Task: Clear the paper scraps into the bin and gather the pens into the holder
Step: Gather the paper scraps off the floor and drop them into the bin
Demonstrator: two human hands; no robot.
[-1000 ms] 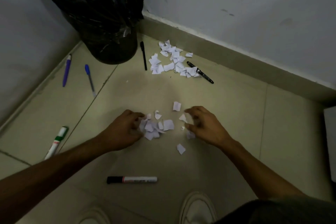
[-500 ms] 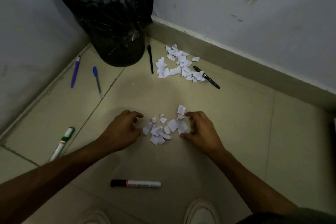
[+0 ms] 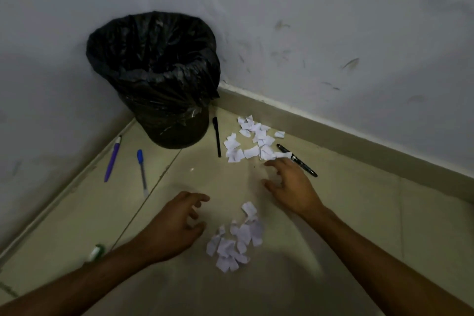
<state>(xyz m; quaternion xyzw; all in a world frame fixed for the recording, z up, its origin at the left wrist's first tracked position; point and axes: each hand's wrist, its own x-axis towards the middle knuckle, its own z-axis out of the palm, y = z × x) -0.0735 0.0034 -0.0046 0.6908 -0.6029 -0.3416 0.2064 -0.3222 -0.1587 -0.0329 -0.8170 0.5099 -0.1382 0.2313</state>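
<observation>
One lined bin (image 3: 164,90), contents unseen, 2 scrap piles (image 3: 237,238) on floor

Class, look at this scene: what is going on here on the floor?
A person is clearing torn paper from a tiled floor. Both hands are open and hold nothing: the left hand hovers beside a near pile of scraps, the right hand reaches toward a far pile by the wall. The lined bin stands in the corner. Several pens lie loose on the floor.

Dim, uneven light; corners darkened. Wide-angle bending at edges. Near paper scraps (image 3: 237,237) motion-blurred; soft shadow beneath forearms.
</observation>
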